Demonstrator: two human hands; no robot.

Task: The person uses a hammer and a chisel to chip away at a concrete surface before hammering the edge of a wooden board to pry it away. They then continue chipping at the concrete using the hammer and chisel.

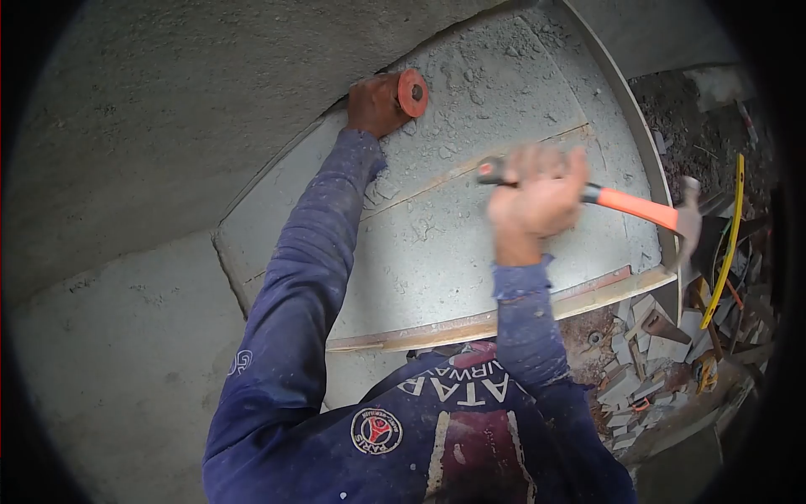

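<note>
our left hand (pixel 378 102) grips a chisel (pixel 412 92) against dusty concrete (pixel 470 252); right hand (pixel 537 202) clenches a hammer (pixel 638 206); rubble (pixel 638 395) lies below.

Left arm (pixel 294 277): sleeved, stretched nearly straight from shoulder at 7 o'clock up toward 12 o'clock. Left hand (pixel 374 102): at top of reach, fingers (pixel 379 91) curled into tight fist. Right forearm (pixel 520 319): rises from 6 o'clock, elbow bent. Right hand (pixel 537 202): just right of centre, motion-blurred, fingers wrapped shut. Hands well apart, right at 4 o'clock from left.
</note>
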